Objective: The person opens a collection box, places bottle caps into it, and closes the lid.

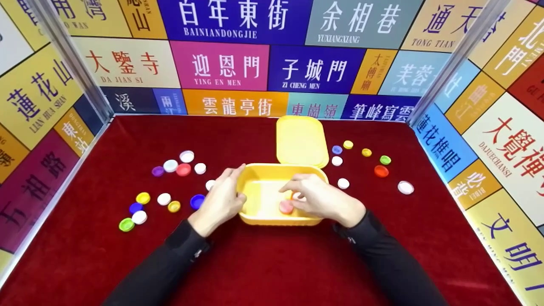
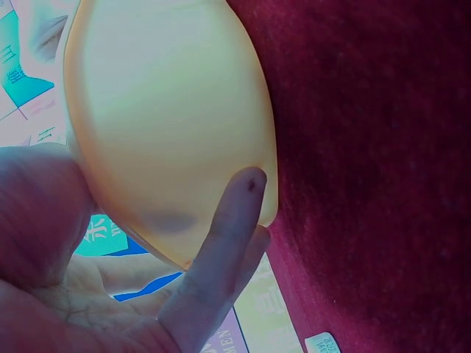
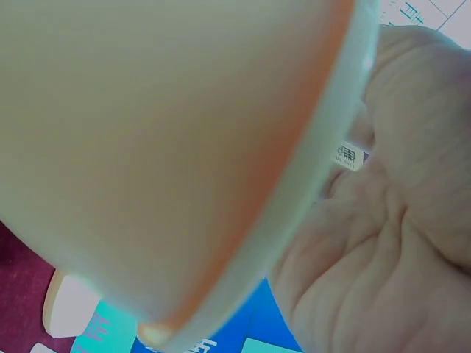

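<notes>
Yellow plastic meets my left hand [image 1: 221, 199] at the near end of its reach, where I hold the left end of a rectangular, round-cornered yellow plastic container [image 1: 280, 221]: my thumb lies at the rim and my fingers bear on the outside of the wall, gripping that end between them. From the left wrist, one finger [image 2: 228, 235] shows stretched along the wall, another partly behind it. My left forearm, in a black sleeve [image 1: 157, 263], slants inward from below, and my right forearm mirrors it. My right hand [image 1: 325, 197] reaches over the container's right end, its back upward, fingers bent down inside. A small, round, pinkish-red plastic cap [image 1: 285, 207] shows within the container, at those fingertips; I cannot tell whether I pinch it, since from the right wrist the container's wall hides them and only my palm shows plainly. Dark red cloth [image 1: 263, 267] lies under the container, with a flat yellow plastic lid [image 1: 301, 140] just behind. A round dark blue cap [image 1: 197, 202] lies just beside my left hand.
</notes>
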The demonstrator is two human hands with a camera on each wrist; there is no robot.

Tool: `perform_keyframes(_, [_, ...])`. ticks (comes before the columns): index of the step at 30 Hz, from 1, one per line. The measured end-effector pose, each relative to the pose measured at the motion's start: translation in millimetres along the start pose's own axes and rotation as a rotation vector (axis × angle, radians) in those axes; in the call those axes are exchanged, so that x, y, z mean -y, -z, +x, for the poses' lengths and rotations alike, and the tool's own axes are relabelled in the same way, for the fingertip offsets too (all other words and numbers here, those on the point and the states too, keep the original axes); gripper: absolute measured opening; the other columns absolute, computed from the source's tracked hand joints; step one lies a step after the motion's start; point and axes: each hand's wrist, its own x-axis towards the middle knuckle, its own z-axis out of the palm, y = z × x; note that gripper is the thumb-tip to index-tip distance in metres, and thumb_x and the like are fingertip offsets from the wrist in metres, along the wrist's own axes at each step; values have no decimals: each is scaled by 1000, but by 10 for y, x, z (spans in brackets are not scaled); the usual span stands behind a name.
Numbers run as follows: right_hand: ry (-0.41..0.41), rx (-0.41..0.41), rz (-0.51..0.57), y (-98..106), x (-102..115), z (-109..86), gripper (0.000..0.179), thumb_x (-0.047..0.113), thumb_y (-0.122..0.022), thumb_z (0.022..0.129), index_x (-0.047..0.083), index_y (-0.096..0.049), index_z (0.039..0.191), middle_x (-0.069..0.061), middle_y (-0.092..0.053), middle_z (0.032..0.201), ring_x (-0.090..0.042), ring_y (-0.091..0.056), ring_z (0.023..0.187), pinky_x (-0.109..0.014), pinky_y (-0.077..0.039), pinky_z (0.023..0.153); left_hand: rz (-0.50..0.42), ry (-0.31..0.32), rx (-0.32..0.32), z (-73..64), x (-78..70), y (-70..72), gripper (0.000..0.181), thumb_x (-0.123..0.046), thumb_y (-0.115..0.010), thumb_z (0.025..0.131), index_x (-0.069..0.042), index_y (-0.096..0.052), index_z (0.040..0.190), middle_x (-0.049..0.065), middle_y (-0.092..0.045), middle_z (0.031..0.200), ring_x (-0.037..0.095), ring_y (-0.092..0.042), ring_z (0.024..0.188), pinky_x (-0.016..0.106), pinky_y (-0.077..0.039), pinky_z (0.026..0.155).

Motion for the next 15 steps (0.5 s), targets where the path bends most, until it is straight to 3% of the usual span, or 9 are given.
perform_keyframes(6, [5,-44,-46,46,2,16,32,9,-86,104,4,-83,135,-18,-81,118,-36,-80,109,-46,-71,97,-2,3,-2,0,7,-2,83,3,-74,99,-3,-47,177,23,-65,159,37,-73,135,49,-66,113])
perform_keyframes(15, [-8,-84,19,134,-78,-11,36,5,-83,104,5,-81,141,-17,-81,127,-38,-79,112,-52,-72,97,0,-6,-10,-5,4,-12,82,2,-75,99,-3,-47,177,24,-66,158,36,-74,129,47,-68,107])
